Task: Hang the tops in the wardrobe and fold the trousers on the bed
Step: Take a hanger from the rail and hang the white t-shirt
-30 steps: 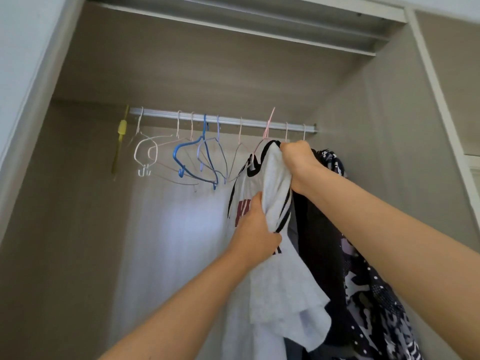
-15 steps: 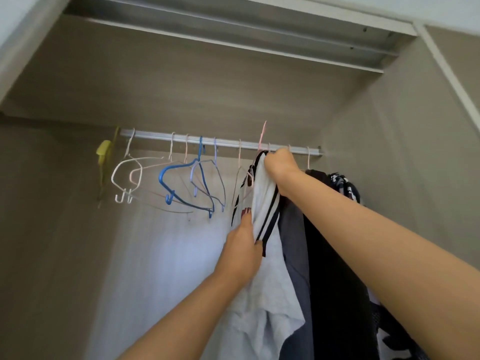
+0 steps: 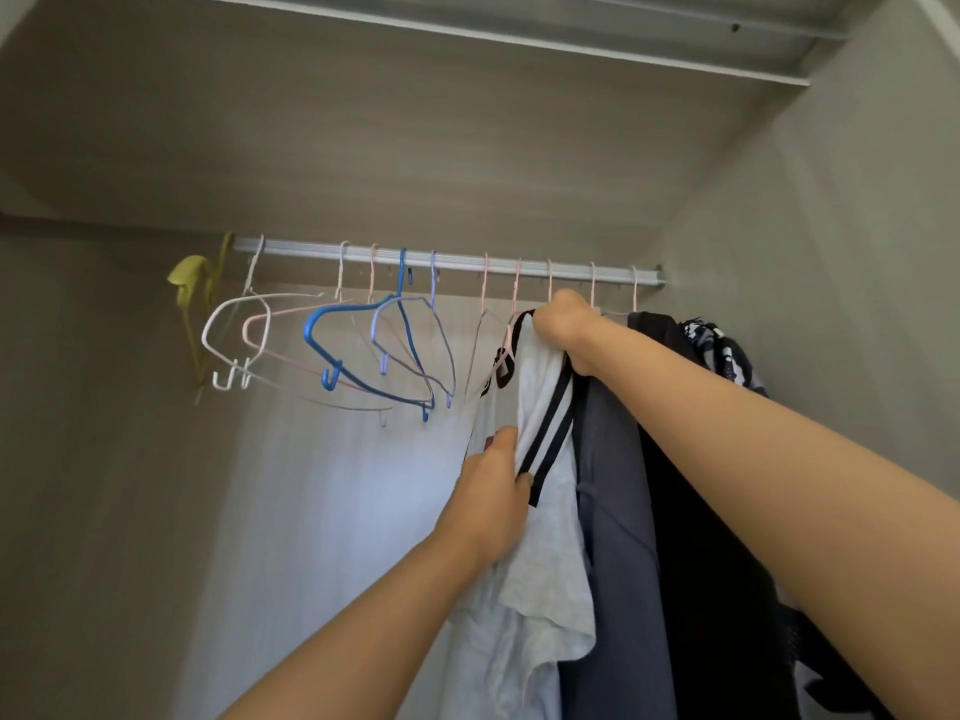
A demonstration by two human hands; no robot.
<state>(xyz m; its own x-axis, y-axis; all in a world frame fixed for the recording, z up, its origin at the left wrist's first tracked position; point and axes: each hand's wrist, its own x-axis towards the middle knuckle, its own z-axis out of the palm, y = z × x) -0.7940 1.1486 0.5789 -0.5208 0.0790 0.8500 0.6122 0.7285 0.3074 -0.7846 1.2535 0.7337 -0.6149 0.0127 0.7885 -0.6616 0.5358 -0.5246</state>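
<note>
A white T-shirt point(image 3: 540, 553) with black stripes on its sleeve and a black collar hangs from a pink hanger whose hook sits on the silver wardrobe rail point(image 3: 457, 262). My right hand point(image 3: 563, 324) grips the top of the shirt at the shoulder, just under the rail. My left hand point(image 3: 493, 504) holds the shirt lower down, at the striped sleeve edge. To the right hang a grey-blue top point(image 3: 613, 511), a black top point(image 3: 696, 511) and a patterned black-and-white top point(image 3: 727, 356). No trousers or bed are in view.
Several bare hangers hang on the left part of the rail: white point(image 3: 236, 330), pink, blue point(image 3: 363, 356) and lilac. A yellow-green item point(image 3: 195, 288) hangs at the rail's left end. The wardrobe's side wall point(image 3: 831, 304) stands close on the right.
The pink hanger's hook went from above the rail to resting on it. My right hand rose with the shirt toward the rail; the left hand slid along the sleeve. The camera tilted upward.
</note>
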